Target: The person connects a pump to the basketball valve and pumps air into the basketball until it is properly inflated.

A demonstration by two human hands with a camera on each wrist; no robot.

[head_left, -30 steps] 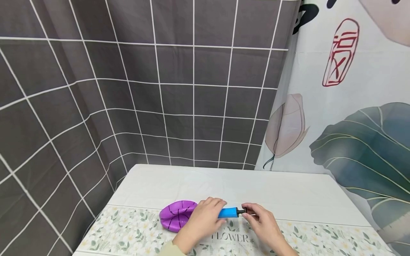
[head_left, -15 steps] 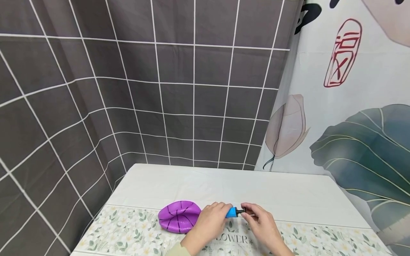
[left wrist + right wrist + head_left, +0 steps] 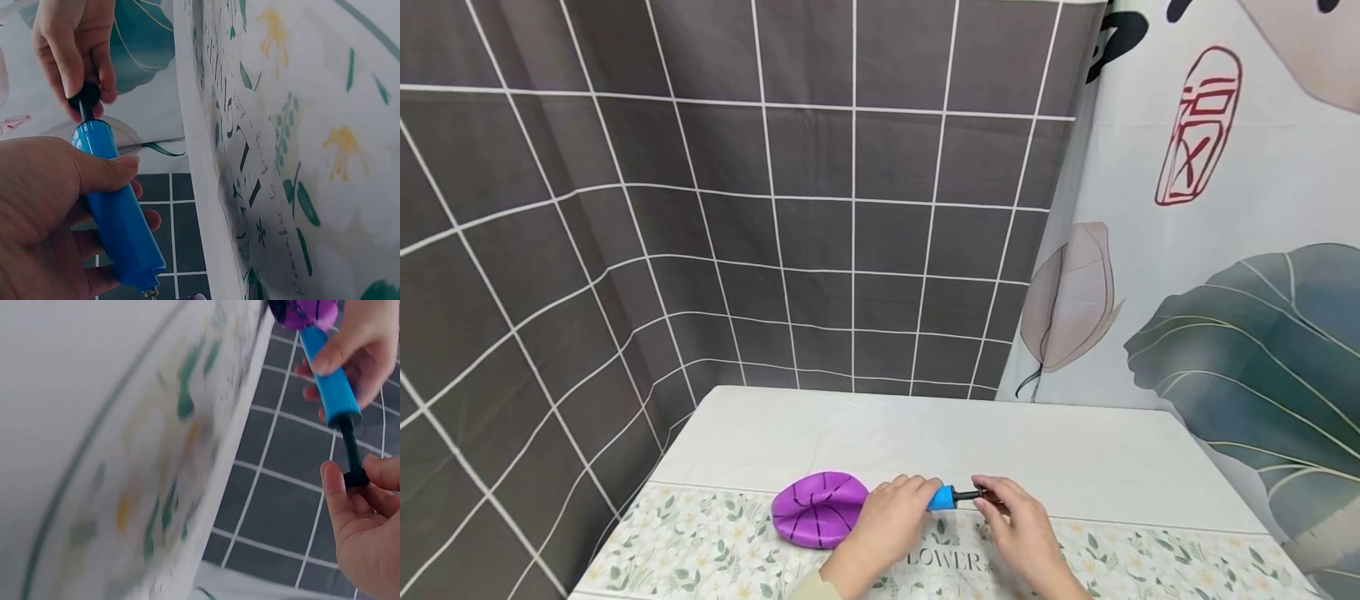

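Observation:
A blue hand pump [image 3: 122,219] lies in the grip of my left hand [image 3: 891,521], thumb along the barrel and fingers wrapped beneath. The black pump handle [image 3: 356,477] is pinched between the thumb and fingers of my right hand [image 3: 1021,527]. A short length of black rod [image 3: 350,447] shows between barrel and handle. Left of my left hand is a purple ball [image 3: 818,510] with black lines, dented and partly deflated. At the pump's far end a metal tip [image 3: 150,292] points toward the ball; whether it sits inside the ball is hard to tell.
The table [image 3: 940,425] wears a white cloth with a floral band and printed lettering. Behind it hangs a dark grid curtain [image 3: 850,250]. To the right is a white curtain [image 3: 1105,333] with leaf prints.
My left hand and the pump barrel shifted right, shortening the exposed rod, then held nearly still. Since half a second ago my right hand has drawn the handle slightly right, exposing more rod.

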